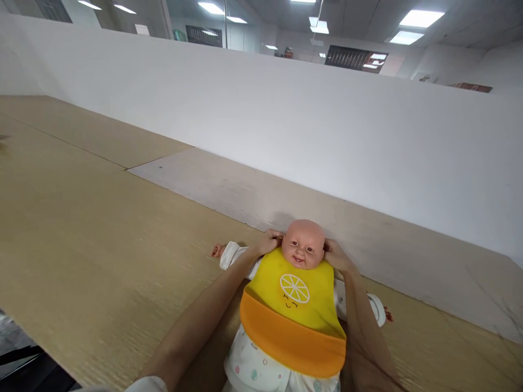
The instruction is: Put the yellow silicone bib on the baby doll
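A baby doll (303, 244) in white patterned clothes lies on its back on the wooden table (81, 228), head towards the white wall. A yellow silicone bib (295, 310) with an orange pocket and a lemon print covers its chest. My left hand (268, 242) is curled at the doll's neck on the left of the head, fingers closed on the bib's strap. My right hand (334, 254) is curled on the other side of the neck, also gripping the bib's strap end. Both strap ends are hidden behind the head.
A white partition wall (286, 125) runs along the table's far edge. A paler board (212, 179) lies on the table beyond the doll. The table's near edge drops off at the lower left.
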Demonstrator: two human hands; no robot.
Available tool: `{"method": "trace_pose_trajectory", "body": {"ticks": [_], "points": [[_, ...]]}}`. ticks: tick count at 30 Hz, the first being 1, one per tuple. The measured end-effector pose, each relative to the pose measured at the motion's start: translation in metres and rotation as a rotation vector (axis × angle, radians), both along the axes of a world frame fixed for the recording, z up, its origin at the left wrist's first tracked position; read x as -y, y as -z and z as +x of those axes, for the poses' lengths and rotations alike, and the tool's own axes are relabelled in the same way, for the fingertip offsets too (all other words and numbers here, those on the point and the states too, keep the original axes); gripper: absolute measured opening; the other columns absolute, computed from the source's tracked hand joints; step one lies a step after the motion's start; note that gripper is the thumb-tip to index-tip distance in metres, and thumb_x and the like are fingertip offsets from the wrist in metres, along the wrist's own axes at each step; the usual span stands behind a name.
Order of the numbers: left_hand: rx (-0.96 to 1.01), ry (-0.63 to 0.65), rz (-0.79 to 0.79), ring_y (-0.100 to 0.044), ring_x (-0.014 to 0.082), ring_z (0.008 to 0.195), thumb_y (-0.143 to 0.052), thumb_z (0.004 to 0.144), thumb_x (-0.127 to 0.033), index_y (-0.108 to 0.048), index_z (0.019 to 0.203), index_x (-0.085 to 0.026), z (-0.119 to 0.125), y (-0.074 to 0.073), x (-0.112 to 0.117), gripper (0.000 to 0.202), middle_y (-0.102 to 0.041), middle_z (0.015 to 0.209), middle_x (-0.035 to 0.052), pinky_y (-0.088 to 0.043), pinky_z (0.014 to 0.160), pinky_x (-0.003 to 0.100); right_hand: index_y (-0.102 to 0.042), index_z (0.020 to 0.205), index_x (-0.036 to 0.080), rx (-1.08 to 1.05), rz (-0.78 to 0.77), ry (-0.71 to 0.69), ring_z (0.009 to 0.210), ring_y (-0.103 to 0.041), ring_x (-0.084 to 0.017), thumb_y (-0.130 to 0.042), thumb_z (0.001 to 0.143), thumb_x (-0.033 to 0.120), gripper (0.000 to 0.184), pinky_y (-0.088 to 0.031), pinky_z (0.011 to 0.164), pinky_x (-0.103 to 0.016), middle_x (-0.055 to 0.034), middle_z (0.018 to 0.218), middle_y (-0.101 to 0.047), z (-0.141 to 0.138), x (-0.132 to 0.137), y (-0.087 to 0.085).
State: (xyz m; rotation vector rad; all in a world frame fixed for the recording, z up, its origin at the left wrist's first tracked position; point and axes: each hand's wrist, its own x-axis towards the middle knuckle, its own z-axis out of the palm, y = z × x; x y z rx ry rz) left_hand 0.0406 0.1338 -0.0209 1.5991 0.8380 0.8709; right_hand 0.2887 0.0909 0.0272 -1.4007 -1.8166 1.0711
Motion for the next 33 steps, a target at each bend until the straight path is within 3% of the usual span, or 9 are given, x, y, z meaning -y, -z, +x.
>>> {"method": "trace_pose_trajectory", "body": {"ticks": [3, 8, 15, 23, 33], "points": [[-0.016, -0.014, -0.009, -0.052, 0.0144, 0.065, -0.047, 0.064, -0.013, -0.067, 0.062, -0.016, -0.001, 0.000, 0.000, 0.020, -0.063, 0.064, -0.0003, -0.040, 0.068, 0.024, -0.069, 0.096, 0.011, -0.036, -0.065, -0.027, 0.080, -0.064, -0.019, -0.047, 0.056, 0.014, 0.046, -0.051, 0.077, -0.031, -0.0093, 0.097, -0.072, 0.003, -0.002, -0.001], [-0.047, -0.055, -0.027, -0.047, 0.0125, 0.061, -0.045, 0.064, -0.009, -0.058, 0.055, -0.014, 0.001, -0.001, 0.001, 0.017, -0.054, 0.057, -0.0014, -0.037, 0.064, 0.024, -0.069, 0.091, 0.011, 0.050, 0.010, 0.003, 0.082, -0.064, -0.020, -0.044, 0.053, 0.009, 0.046, -0.051, 0.080, -0.033, -0.0106, 0.099, -0.072, 0.003, -0.007, 0.006], [-0.089, -0.082, 0.042, -0.050, 0.0128, 0.066, -0.042, 0.071, -0.006, -0.054, 0.060, -0.016, 0.003, -0.006, 0.002, 0.019, -0.054, 0.060, -0.0023, -0.041, 0.070, 0.025, -0.072, 0.092, 0.010, 0.196, 0.069, 0.034, 0.086, -0.065, -0.024, -0.043, 0.056, 0.008, 0.047, -0.049, 0.077, -0.031, -0.0131, 0.101, -0.073, 0.003, -0.011, 0.013], [-0.108, -0.120, 0.175, -0.055, 0.0150, 0.077, -0.041, 0.072, -0.009, -0.055, 0.079, -0.018, 0.003, 0.007, -0.004, 0.018, -0.059, 0.077, -0.0004, -0.043, 0.072, 0.026, -0.074, 0.095, 0.010, 0.308, 0.098, 0.079, 0.083, -0.064, -0.021, -0.043, 0.059, 0.008, 0.047, -0.047, 0.073, -0.027, -0.0125, 0.095, -0.074, 0.000, -0.013, 0.019], [-0.069, -0.124, 0.177, -0.055, 0.0148, 0.072, -0.041, 0.068, -0.009, -0.055, 0.083, -0.018, 0.003, 0.016, -0.009, 0.022, -0.059, 0.075, -0.0006, -0.044, 0.069, 0.026, -0.073, 0.101, 0.008, 0.366, 0.078, 0.164, 0.085, -0.066, -0.022, -0.048, 0.067, 0.009, 0.042, -0.046, 0.073, -0.026, -0.0133, 0.099, -0.074, -0.008, -0.009, 0.015]]}}
